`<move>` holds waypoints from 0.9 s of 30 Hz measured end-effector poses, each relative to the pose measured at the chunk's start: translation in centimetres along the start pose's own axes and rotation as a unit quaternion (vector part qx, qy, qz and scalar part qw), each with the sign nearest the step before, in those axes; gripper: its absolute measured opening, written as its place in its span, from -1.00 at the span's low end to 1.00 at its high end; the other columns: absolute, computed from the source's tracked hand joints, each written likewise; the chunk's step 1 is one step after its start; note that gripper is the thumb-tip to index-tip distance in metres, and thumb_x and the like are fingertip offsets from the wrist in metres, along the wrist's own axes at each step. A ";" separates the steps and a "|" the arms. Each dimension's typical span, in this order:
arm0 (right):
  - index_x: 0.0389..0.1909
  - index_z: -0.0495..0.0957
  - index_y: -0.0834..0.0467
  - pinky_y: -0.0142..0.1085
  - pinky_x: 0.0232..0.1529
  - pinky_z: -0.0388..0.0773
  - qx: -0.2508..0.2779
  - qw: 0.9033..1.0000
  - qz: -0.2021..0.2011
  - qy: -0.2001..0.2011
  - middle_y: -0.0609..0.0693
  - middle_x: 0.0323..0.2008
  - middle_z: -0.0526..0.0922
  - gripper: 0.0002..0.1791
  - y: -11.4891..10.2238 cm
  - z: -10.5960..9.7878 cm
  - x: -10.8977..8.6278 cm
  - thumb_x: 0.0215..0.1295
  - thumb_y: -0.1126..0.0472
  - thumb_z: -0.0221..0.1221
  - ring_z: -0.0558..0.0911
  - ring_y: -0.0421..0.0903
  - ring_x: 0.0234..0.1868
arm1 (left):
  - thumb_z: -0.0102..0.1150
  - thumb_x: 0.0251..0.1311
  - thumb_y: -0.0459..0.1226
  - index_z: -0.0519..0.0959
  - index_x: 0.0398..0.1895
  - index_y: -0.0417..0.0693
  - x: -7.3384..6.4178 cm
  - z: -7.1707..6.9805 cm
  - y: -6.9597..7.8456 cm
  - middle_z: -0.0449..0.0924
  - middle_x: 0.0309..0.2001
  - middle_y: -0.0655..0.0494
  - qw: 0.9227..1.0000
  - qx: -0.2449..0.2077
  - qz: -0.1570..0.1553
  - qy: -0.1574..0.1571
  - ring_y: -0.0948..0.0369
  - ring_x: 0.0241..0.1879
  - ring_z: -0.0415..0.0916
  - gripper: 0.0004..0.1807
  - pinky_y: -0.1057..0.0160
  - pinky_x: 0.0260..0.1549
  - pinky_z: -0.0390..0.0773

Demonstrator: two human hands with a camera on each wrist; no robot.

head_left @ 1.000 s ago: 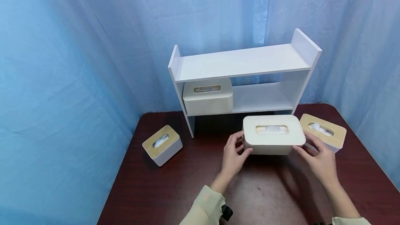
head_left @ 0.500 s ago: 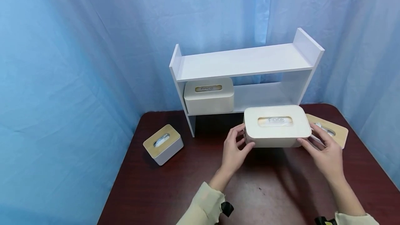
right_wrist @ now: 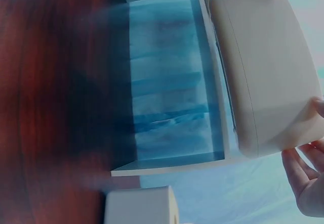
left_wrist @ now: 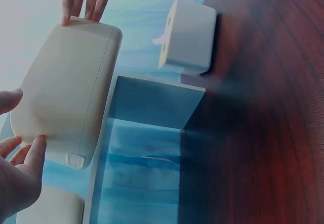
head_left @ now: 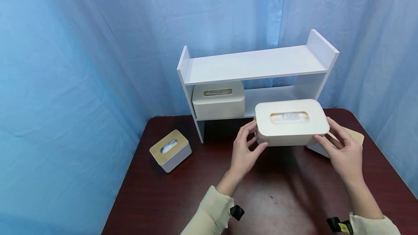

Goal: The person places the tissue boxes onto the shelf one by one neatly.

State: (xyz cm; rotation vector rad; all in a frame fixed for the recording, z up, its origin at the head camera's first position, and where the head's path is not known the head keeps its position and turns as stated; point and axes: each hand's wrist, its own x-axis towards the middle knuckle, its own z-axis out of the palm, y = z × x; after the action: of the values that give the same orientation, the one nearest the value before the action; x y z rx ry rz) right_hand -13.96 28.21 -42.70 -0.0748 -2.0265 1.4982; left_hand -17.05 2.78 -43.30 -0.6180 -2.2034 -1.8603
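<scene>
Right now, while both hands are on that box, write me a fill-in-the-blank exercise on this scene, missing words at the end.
1. The left hand and right hand hold a cream box with the word ____ in its opening.
2. On the lower level of the white shelf unit, the shelved box sits at the ____ end.
3. In the head view, a wood-topped box is partly hidden behind the ____ hand.
4. The curtain is ____.

Missing words: Face; left; right; blue.

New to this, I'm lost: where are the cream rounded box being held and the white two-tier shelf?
Held cream rounded box (head_left: 291, 128), head view: lid's front half.
White two-tier shelf (head_left: 254, 64), head view: top board's middle.
</scene>
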 end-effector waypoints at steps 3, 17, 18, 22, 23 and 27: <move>0.29 0.50 0.24 -0.65 -0.03 0.55 0.003 1.000 -0.010 0.002 -0.24 0.16 0.64 -0.31 -0.3 0.0 0.4 0.07 0.62 0.31 0.62 -0.46 0.07 | 0.38 0.17 -0.36 0.36 0.39 -0.05 0.4 0.0 0.2 0.35 0.39 0.03 1.000 0.002 0.003 -0.001 0.12 0.26 0.48 -0.31 0.35 0.15 0.57; 0.28 0.52 0.20 -0.64 -0.01 0.55 0.017 0.999 -0.027 0.027 -0.13 0.17 0.66 -0.33 -0.7 0.9 2.5 0.09 0.57 0.34 0.63 -0.48 0.07 | 0.39 0.17 -0.35 0.28 0.45 -0.16 2.6 -0.1 0.7 0.27 0.45 -0.06 1.000 0.013 0.027 -0.007 0.09 0.36 0.39 -0.22 0.36 0.21 0.52; 0.28 0.52 0.19 -0.65 -0.01 0.55 0.016 0.999 -0.027 0.030 -0.12 0.18 0.65 -0.33 -0.6 1.0 2.7 0.09 0.56 0.34 0.63 -0.49 0.07 | 0.39 0.17 -0.36 0.27 0.46 -0.16 2.7 0.0 0.7 0.26 0.46 -0.07 1.000 0.013 0.027 -0.007 0.09 0.37 0.38 -0.22 0.36 0.22 0.51; 0.28 0.53 0.12 -0.67 -0.02 0.54 0.006 0.999 -0.023 0.040 -0.07 0.20 0.65 -0.34 -0.4 1.7 3.4 0.11 0.50 0.36 0.62 -0.50 0.06 | 0.37 0.18 -0.36 0.23 0.49 -0.17 3.4 0.0 0.5 0.22 0.49 -0.10 1.000 0.009 0.025 -0.006 0.09 0.43 0.31 -0.19 0.34 0.27 0.48; 0.28 0.53 0.10 -0.67 -0.02 0.54 0.003 0.999 -0.023 0.042 -0.05 0.20 0.64 -0.34 -0.4 1.9 3.6 0.12 0.48 0.37 0.62 -0.50 0.06 | 0.37 0.19 -0.36 0.22 0.50 -0.16 3.6 0.0 0.5 0.20 0.50 -0.09 1.000 0.008 0.023 -0.006 0.09 0.44 0.30 -0.18 0.33 0.28 0.47; 0.27 0.55 0.10 -0.66 -0.03 0.54 0.006 0.999 -0.013 0.052 0.02 0.21 0.63 -0.37 -0.3 2.7 4.3 0.13 0.43 0.38 0.63 -0.44 0.09 | 0.36 0.20 -0.35 0.18 0.53 -0.14 4.4 0.0 0.4 0.14 0.54 -0.05 1.000 0.007 0.013 -0.009 0.11 0.48 0.22 -0.15 0.34 0.32 0.43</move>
State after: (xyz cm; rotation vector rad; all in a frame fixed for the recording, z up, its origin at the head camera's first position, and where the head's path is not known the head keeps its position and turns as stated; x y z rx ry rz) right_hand -18.69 27.52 -41.04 -0.1175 -1.9296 1.4597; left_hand -20.79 3.71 -41.15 -0.6593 -2.2059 -1.8331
